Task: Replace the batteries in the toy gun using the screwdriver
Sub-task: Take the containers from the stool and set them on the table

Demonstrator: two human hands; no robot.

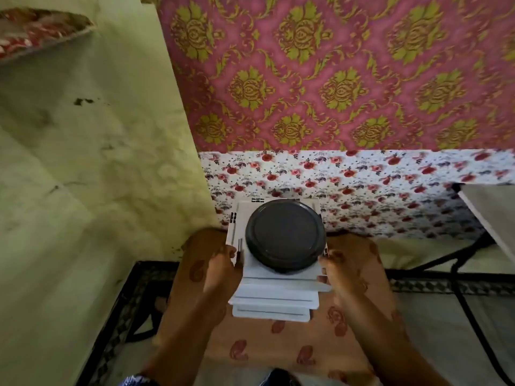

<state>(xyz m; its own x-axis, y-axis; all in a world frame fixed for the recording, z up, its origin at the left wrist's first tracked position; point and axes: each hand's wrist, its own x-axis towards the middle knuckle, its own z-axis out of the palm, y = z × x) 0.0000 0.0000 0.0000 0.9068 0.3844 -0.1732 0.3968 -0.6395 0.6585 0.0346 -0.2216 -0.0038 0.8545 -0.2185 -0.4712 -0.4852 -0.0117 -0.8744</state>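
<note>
Left hand (223, 270) and right hand (338, 274) grip white stack (274, 295) sides, black lid (284, 234) on top

- A stack of white flat boards (274, 300) topped by a round dark-grey lid (284, 235) filled the lap between both hands.
- A pale green wall (97, 162) closed off the left.
</note>
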